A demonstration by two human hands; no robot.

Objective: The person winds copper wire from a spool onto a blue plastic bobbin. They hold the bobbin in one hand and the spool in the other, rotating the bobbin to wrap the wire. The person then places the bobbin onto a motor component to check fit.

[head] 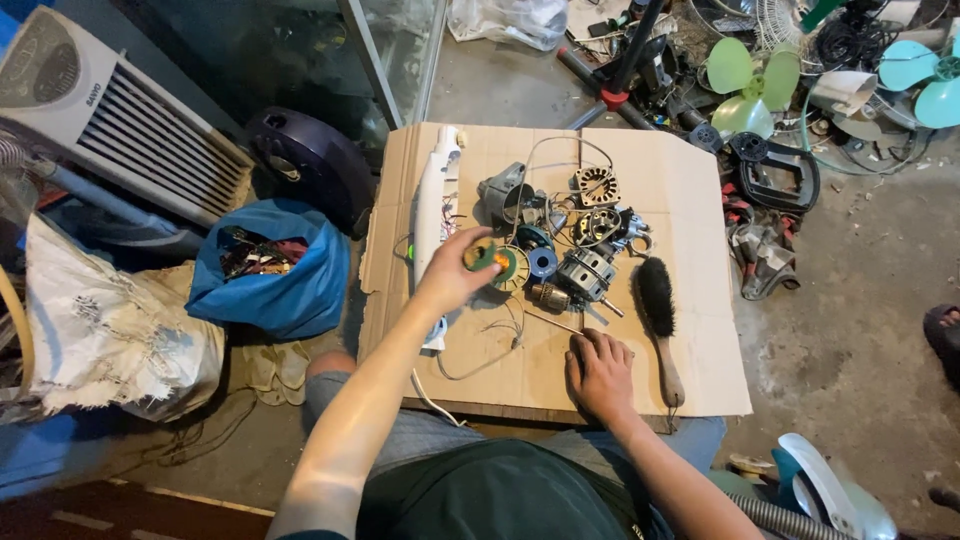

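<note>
My left hand [452, 272] reaches out over a sheet of cardboard [690, 200] and grips a small round green and orange part [484, 256], beside a yellow-green disc [518, 270]. My right hand [600, 372] rests flat on the cardboard near its front edge, fingers down beside a thin metal rod [556, 323]. Ahead lie fan motor parts: a grey motor housing [503, 195], a stator with copper windings [596, 185], a metal motor block [585, 272] and a blue ring [543, 263]. A long white plastic casing [432, 200] lies left of my left hand.
A black-bristled brush with a wooden handle [660, 320] lies right of my right hand. A blue bag of scraps [265, 270] and a white heater-like appliance [110, 120] are on the left. Green fan blades [752, 85], cables and black parts clutter the far right floor.
</note>
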